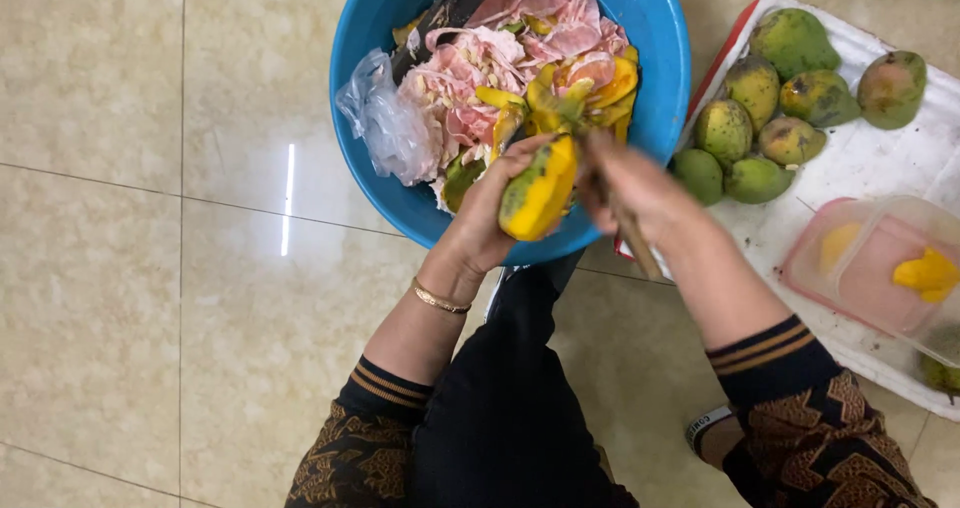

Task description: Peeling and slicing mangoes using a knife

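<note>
Holding a half-peeled mango [538, 196] in my left hand [492, 218], fingers wrapped around it over the blue basin [660, 58], long axis pointing away from me. My right hand [632, 183] grips a wooden-handled knife [632, 236] just beside it.

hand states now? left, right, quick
Left hand: closed on a half-peeled mango.
Right hand: closed on a wooden-handled tool, likely a knife; blade blurred.
</note>
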